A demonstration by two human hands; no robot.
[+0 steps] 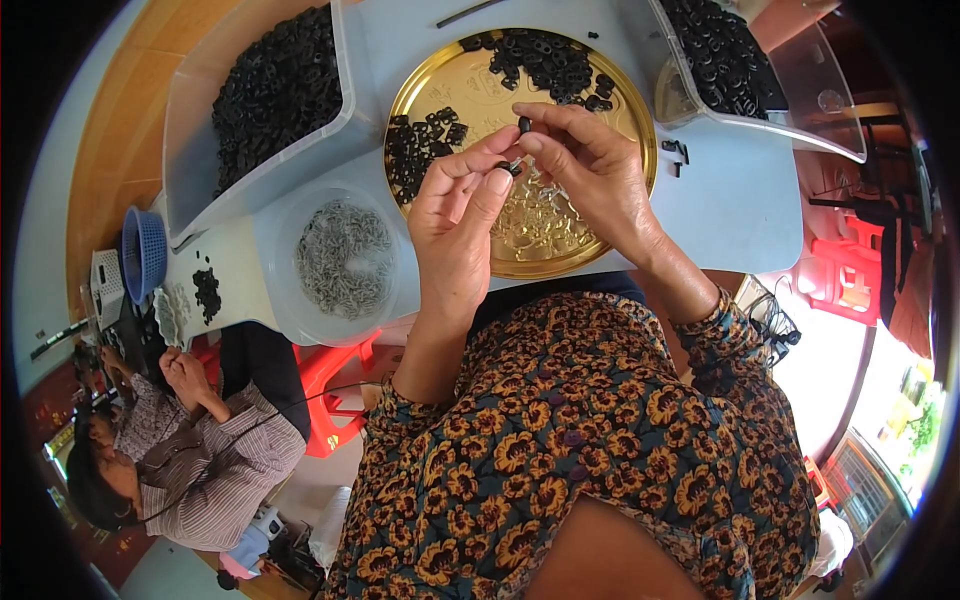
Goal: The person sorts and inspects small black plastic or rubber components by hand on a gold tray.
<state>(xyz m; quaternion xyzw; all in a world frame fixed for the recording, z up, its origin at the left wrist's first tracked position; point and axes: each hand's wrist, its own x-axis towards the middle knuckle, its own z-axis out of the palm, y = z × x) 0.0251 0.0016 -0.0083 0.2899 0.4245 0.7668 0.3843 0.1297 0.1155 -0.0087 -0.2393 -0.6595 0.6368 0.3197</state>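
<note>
Both my hands meet over a round golden tray (490,262). My left hand (455,215) is closed, pinching a small black plastic piece (511,168) between thumb and fingers. Just above it, my right hand (595,165) pinches another small black oval piece (525,124). A thin shiny bit shows between the two, too small to make out. On the tray, black pieces with holes (540,62) lie along the far rim, and squarish black pieces (425,140) lie at the left. Small shiny pieces (540,222) are spread at its near side, partly beneath my hands.
A clear bin (345,60) heaped with black pieces stands at the left; another bin (815,140) stands far right. Left of the tray is a round container (285,290) of small metallic pieces. A seated person (215,440) works at lower left, beside a red stool (335,400).
</note>
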